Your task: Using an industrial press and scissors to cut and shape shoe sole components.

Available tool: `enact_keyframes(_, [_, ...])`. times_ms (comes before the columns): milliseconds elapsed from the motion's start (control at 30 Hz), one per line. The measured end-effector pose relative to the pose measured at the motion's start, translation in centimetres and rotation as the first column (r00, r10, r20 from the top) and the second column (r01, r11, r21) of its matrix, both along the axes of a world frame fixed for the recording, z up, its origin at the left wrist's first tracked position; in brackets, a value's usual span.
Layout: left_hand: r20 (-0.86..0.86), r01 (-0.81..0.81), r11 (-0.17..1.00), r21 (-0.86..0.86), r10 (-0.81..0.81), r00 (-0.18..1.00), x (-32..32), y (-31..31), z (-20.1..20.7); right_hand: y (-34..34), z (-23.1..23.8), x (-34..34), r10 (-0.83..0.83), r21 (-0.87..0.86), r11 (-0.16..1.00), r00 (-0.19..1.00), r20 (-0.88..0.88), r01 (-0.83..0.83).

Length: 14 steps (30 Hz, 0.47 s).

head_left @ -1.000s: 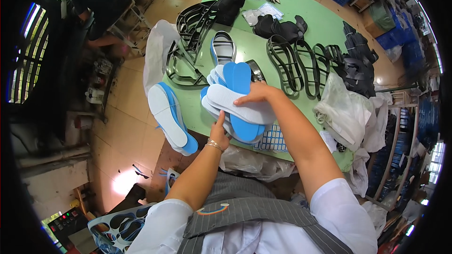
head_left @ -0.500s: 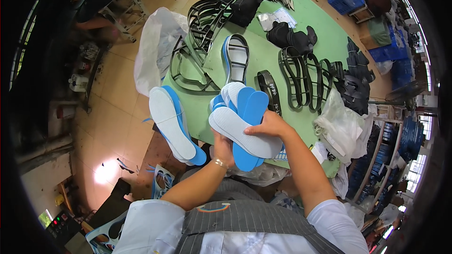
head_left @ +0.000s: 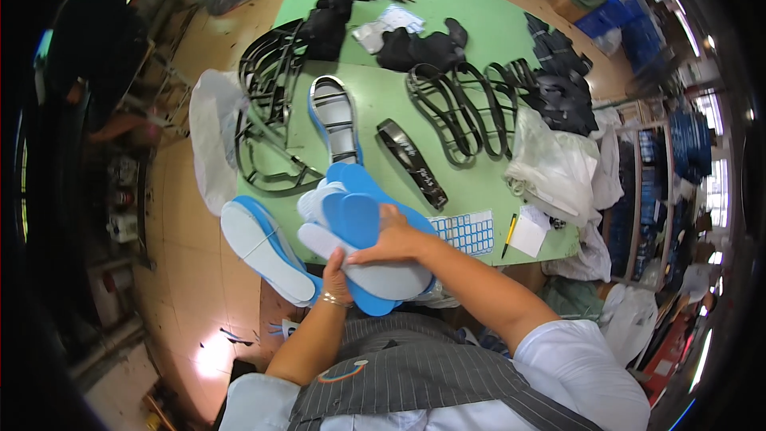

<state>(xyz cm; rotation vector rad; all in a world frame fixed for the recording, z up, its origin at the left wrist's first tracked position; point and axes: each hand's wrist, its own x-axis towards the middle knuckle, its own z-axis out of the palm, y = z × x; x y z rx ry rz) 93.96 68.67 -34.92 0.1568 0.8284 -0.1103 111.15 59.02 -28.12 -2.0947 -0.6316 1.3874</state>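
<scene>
A fanned-out bunch of blue and white shoe insoles (head_left: 387,281) is held between both my hands, close to my body at the table's near edge. My left hand (head_left: 335,278) grips the near left side, its thumb upright against a white insole. From the right, my right hand (head_left: 389,241) clasps the bunch with the thumb across the top; some fingers are hidden behind a blue insole. Left of my hands lies a tied bundle of white and blue insoles (head_left: 267,251). Beyond them a sole-shaped cutting die (head_left: 333,121) surrounds more insoles, and a dark die (head_left: 411,164) rests on its side.
On the green table (head_left: 375,96) several black cutting dies (head_left: 443,116) stand to the right, more dies (head_left: 271,104) to the left. Black pieces (head_left: 423,46) lie farther back. A clear plastic bag (head_left: 550,168), a yellow pen (head_left: 509,235) and a blue-patterned sheet (head_left: 467,231) sit at the right.
The view has swung, so the table sits farther left in it. My left hand has come from beneath the insoles to their near side, thumb showing; the insoles are fanned differently.
</scene>
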Motion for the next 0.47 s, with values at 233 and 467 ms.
enact_keyframes(233, [-0.031, -0.039, 0.96, 0.276, 0.049, 0.998, -2.0, -1.3, 1.0, -2.3, 1.8, -1.2, 0.097, 0.138, 0.983, 0.977, 0.187, -0.124])
enact_keyframes(467, [0.165, 0.274, 0.539, 0.796, -0.63, 0.759, 6.4, -4.8, 13.7, -10.1, 5.0, -1.6, -0.243, 0.457, 0.824, 0.937, -0.25, 0.335])
